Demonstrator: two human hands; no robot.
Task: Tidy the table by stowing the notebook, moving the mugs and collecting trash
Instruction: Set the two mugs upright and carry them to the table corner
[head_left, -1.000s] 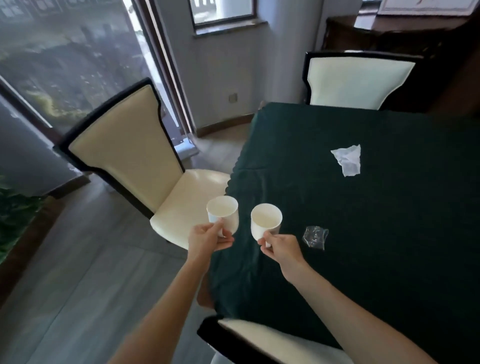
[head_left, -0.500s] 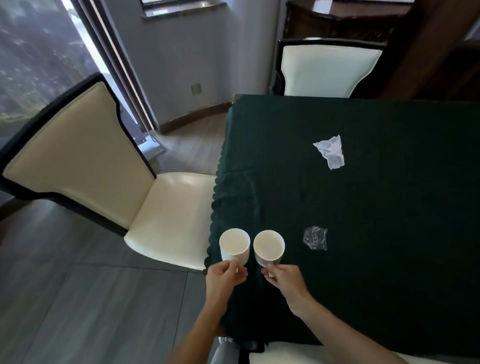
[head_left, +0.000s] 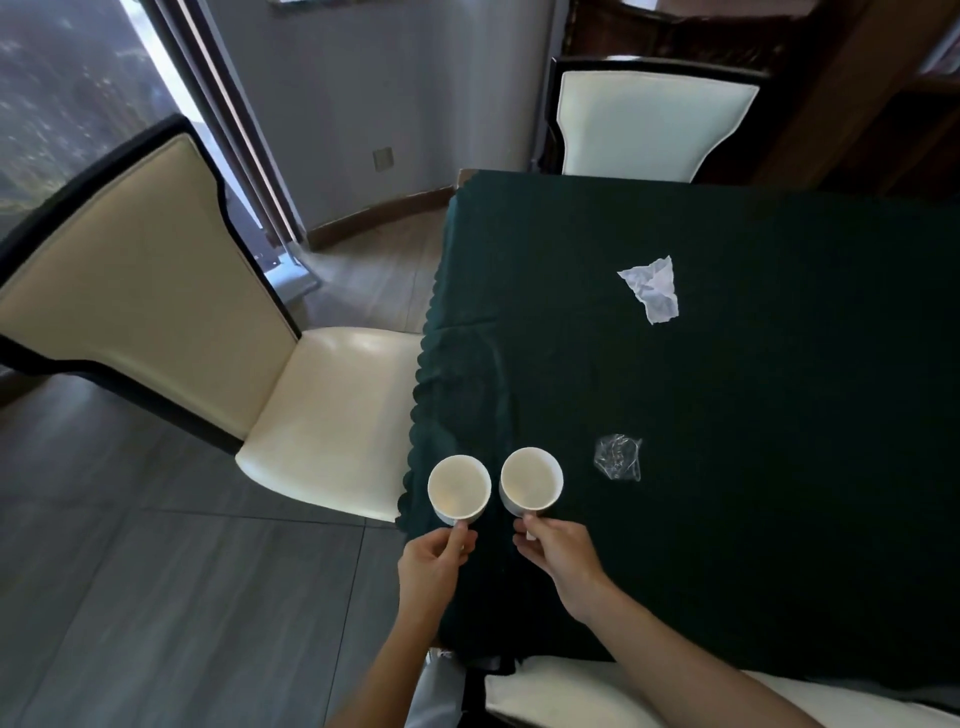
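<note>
Two empty white mugs sit side by side at the near left corner of the dark green table (head_left: 753, 415). My left hand (head_left: 434, 564) grips the handle of the left mug (head_left: 459, 488), which is at the table's left edge. My right hand (head_left: 558, 553) grips the handle of the right mug (head_left: 531, 480). Whether the mugs rest on the cloth or hang just above it is unclear. A crumpled clear plastic wrapper (head_left: 618, 457) lies just right of the mugs. Farther back lies a crumpled white tissue (head_left: 653, 288). No notebook is in view.
A cream chair with a dark frame (head_left: 171, 312) stands left of the table, its seat against the cloth's edge. Another cream chair (head_left: 652, 124) is at the far side, and a third chair's back (head_left: 597, 691) is right below me. Grey plank floor lies to the left.
Both mugs have come lower and closer together over the near left corner of the table. My view has tilted down and shifted right.
</note>
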